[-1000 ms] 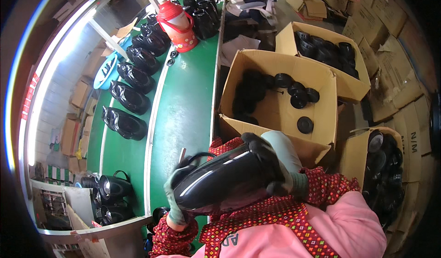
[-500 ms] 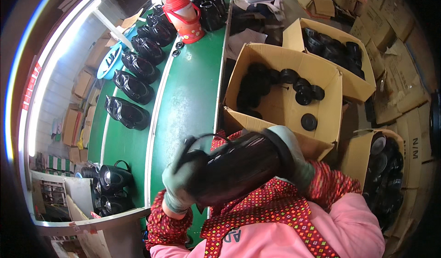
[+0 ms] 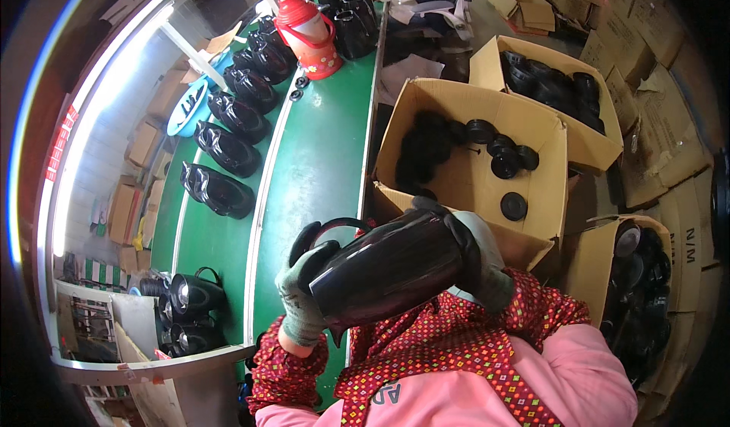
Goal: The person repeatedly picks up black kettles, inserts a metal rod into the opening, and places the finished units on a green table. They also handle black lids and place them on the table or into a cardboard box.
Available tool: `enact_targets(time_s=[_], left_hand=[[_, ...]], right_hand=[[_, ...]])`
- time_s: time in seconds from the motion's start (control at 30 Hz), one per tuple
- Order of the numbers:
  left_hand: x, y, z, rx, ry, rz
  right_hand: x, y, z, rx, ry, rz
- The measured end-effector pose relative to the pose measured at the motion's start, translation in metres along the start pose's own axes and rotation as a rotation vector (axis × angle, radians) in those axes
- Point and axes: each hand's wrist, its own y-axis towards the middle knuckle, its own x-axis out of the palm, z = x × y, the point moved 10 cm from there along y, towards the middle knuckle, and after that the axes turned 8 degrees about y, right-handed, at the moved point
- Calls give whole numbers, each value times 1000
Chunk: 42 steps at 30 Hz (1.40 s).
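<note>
A glossy black jug (image 3: 388, 267) lies tilted on its side in front of my chest, held between both hands. My left hand (image 3: 303, 301), in a grey-green glove with dark fingers, is closed on the jug's left end, near the looped handle (image 3: 342, 223). At that end, a pointed spout (image 3: 336, 336) hangs downward. Around the wider right end curls my gloved right hand (image 3: 487, 263), its dark fingertips pressed on the rim. The jug's underside is hidden from view.
A green bench (image 3: 319, 161) runs away on the left, bearing a row of black jug bodies (image 3: 218, 190) and a red thermos (image 3: 308, 35). Right of it stand a cardboard box (image 3: 549, 149) of round black parts and a second box (image 3: 608, 149). Nearer sit several kettle-like vessels (image 3: 190, 294).
The jug has settled from a blurred motion and turned slightly, its left end now sharper. My left hand has shifted a little along that end. Both hands keep their hold.
</note>
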Motion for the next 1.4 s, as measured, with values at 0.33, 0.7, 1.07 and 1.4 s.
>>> enact_targets(time_s=[0.33, 0.7, 1.07, 1.4], left_hand=[[80, -77, -57, -687, -1375, -86], [133, -63, -45, -463, -1180, -234], [152, -117, -41, -240, -475, -344], [14, -96, -199, -354, 557, -129]], right_hand=[[47, -19, -56, -410, -511, -353], [79, -27, -93, -643, -872, -386], [-78, 63, -11, 134, -182, -152], [-54, 70, 102, 624, -133, -415]])
